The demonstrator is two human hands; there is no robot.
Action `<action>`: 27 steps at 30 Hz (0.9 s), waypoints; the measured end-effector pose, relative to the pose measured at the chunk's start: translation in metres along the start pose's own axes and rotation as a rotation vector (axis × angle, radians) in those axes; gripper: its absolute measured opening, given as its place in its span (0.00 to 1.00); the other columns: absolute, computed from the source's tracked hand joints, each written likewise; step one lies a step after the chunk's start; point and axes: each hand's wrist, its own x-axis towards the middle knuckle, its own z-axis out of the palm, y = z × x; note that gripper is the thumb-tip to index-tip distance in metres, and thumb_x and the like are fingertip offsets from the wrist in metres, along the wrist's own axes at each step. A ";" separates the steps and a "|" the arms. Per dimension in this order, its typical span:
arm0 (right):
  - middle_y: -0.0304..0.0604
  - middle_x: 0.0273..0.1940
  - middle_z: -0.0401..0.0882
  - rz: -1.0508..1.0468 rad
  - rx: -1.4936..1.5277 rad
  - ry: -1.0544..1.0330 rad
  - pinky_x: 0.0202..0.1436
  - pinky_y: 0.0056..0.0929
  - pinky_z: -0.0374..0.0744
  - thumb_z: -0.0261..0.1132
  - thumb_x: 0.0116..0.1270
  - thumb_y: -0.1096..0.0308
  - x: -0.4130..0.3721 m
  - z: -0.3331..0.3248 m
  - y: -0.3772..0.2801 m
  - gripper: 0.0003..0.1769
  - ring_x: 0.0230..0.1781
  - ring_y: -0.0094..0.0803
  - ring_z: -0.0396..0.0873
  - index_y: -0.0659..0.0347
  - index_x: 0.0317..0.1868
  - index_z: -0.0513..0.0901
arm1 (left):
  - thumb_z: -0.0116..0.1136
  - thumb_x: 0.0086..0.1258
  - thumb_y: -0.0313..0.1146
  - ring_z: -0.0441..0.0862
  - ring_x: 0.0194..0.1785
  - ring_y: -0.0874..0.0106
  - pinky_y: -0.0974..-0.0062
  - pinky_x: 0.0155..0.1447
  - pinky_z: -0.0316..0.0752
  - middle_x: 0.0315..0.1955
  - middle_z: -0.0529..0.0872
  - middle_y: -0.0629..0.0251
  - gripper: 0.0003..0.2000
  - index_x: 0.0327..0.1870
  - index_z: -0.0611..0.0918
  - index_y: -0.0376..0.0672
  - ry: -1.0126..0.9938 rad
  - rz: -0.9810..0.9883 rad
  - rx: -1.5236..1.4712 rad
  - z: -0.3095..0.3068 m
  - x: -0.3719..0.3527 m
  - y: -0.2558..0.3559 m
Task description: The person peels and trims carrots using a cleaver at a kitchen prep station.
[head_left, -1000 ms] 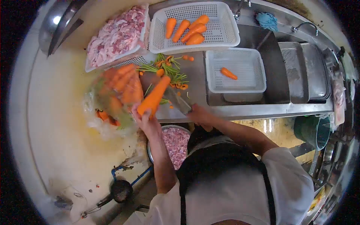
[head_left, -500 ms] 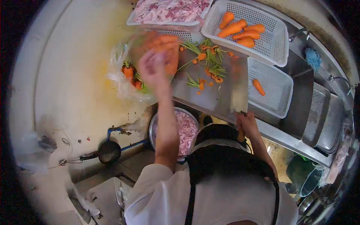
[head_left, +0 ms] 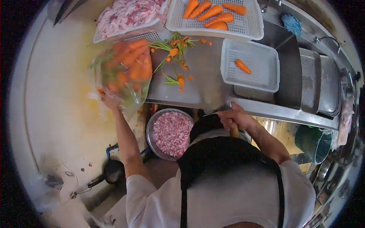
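My right hand (head_left: 238, 117) has its fingers closed around the knife (head_left: 234, 132), right of centre. My left hand (head_left: 110, 101) touches the carrot bag (head_left: 133, 70), upper left; I cannot tell its finger opening.

- Soft, fairly dim indoor light
- Dull sheen on the steel counter (head_left: 173, 91); pale glare on the floor (head_left: 268, 126)
- Knife (head_left: 210, 89) smeared by motion
- Fisheye edges bend into grainy black corners
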 end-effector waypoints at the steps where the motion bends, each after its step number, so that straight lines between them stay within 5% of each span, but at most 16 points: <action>1: 0.38 0.25 0.75 0.060 -0.149 0.005 0.22 0.24 0.73 0.67 0.66 0.60 0.006 -0.003 -0.002 0.14 0.21 0.24 0.73 0.62 0.42 0.76 | 0.69 0.54 0.39 0.73 0.62 0.52 0.55 0.60 0.71 0.60 0.74 0.47 0.32 0.61 0.73 0.42 -0.002 0.065 0.115 0.007 0.000 -0.001; 5: 0.37 0.22 0.74 -0.064 -0.569 0.201 0.20 0.25 0.71 0.65 0.67 0.58 0.001 0.025 -0.022 0.19 0.17 0.24 0.70 0.63 0.50 0.76 | 0.65 0.56 0.35 0.78 0.53 0.62 0.61 0.54 0.75 0.49 0.79 0.54 0.25 0.56 0.75 0.38 -0.334 -0.203 -0.367 -0.042 0.023 0.016; 7: 0.36 0.22 0.74 -0.502 -0.811 0.262 0.19 0.25 0.70 0.62 0.69 0.56 0.011 0.023 -0.007 0.21 0.17 0.23 0.70 0.62 0.55 0.76 | 0.63 0.58 0.32 0.81 0.47 0.69 0.66 0.50 0.77 0.42 0.83 0.59 0.21 0.52 0.76 0.35 -0.546 -0.394 -0.676 -0.085 0.034 0.025; 8: 0.36 0.22 0.74 -0.506 -0.808 0.260 0.19 0.25 0.70 0.62 0.69 0.56 0.010 0.025 -0.014 0.21 0.17 0.23 0.70 0.62 0.55 0.76 | 0.62 0.57 0.29 0.81 0.42 0.71 0.70 0.46 0.77 0.40 0.82 0.61 0.19 0.50 0.76 0.34 -0.392 -0.464 -0.841 -0.098 0.036 0.025; 10: 0.34 0.19 0.69 -0.092 -0.489 0.052 0.20 0.24 0.69 0.62 0.69 0.60 0.001 0.029 -0.030 0.13 0.17 0.20 0.67 0.63 0.38 0.76 | 0.61 0.55 0.26 0.79 0.33 0.72 0.75 0.39 0.76 0.36 0.81 0.63 0.19 0.49 0.76 0.35 -0.160 -0.555 -1.052 -0.140 0.037 0.034; 11: 0.34 0.19 0.69 -0.092 -0.489 0.061 0.20 0.24 0.69 0.62 0.69 0.60 0.005 0.025 -0.025 0.13 0.17 0.20 0.67 0.63 0.38 0.76 | 0.62 0.54 0.25 0.78 0.30 0.72 0.76 0.36 0.76 0.35 0.81 0.64 0.20 0.50 0.76 0.36 -0.077 -0.586 -1.105 -0.172 0.040 0.049; 14: 0.36 0.22 0.73 0.023 -0.577 0.346 0.20 0.23 0.69 0.61 0.70 0.62 0.025 0.007 0.006 0.11 0.20 0.19 0.70 0.61 0.35 0.74 | 0.67 0.55 0.29 0.77 0.30 0.73 0.76 0.36 0.75 0.33 0.80 0.65 0.23 0.52 0.76 0.36 0.003 -0.639 -1.120 -0.243 0.030 0.099; 16: 0.40 0.26 0.77 -0.252 -0.796 0.404 0.24 0.28 0.74 0.60 0.70 0.64 0.034 0.000 0.016 0.12 0.22 0.23 0.73 0.67 0.41 0.78 | 0.70 0.55 0.33 0.77 0.32 0.75 0.75 0.35 0.75 0.32 0.79 0.65 0.24 0.52 0.76 0.38 -0.313 -0.596 -1.111 -0.266 0.018 0.141; 17: 0.40 0.26 0.77 -0.249 -0.801 0.391 0.24 0.28 0.74 0.60 0.70 0.64 0.034 0.004 0.014 0.12 0.22 0.23 0.73 0.67 0.41 0.78 | 0.71 0.54 0.33 0.79 0.34 0.73 0.74 0.39 0.76 0.34 0.81 0.64 0.26 0.54 0.75 0.39 -0.624 -0.769 -0.875 -0.270 0.012 0.166; 19: 0.43 0.29 0.80 -0.729 -0.890 0.424 0.31 0.33 0.78 0.61 0.67 0.68 0.035 0.021 0.003 0.19 0.23 0.28 0.74 0.67 0.57 0.76 | 0.72 0.54 0.34 0.80 0.40 0.70 0.73 0.47 0.75 0.39 0.84 0.63 0.24 0.52 0.78 0.37 -0.585 -0.329 -0.966 -0.250 -0.010 0.220; 22: 0.49 0.31 0.83 -0.539 -0.970 0.400 0.38 0.37 0.79 0.63 0.62 0.72 0.035 0.032 -0.010 0.29 0.25 0.38 0.79 0.58 0.66 0.72 | 0.72 0.54 0.35 0.80 0.43 0.72 0.74 0.48 0.75 0.40 0.85 0.63 0.23 0.49 0.79 0.37 -0.725 -0.258 -1.073 -0.212 -0.043 0.255; 24: 0.51 0.31 0.83 -0.605 -1.039 0.385 0.38 0.39 0.79 0.63 0.59 0.73 0.038 0.039 -0.005 0.31 0.27 0.42 0.81 0.55 0.66 0.72 | 0.70 0.57 0.35 0.80 0.44 0.73 0.74 0.48 0.76 0.40 0.85 0.62 0.20 0.49 0.80 0.37 -0.559 -0.141 -1.286 -0.181 -0.070 0.267; 27: 0.54 0.31 0.82 -0.596 -1.210 0.342 0.36 0.43 0.79 0.64 0.54 0.74 0.038 0.044 -0.003 0.35 0.30 0.50 0.82 0.51 0.66 0.72 | 0.67 0.61 0.36 0.81 0.46 0.72 0.74 0.49 0.77 0.43 0.84 0.62 0.22 0.55 0.78 0.37 -0.677 0.044 -1.038 -0.126 -0.123 0.263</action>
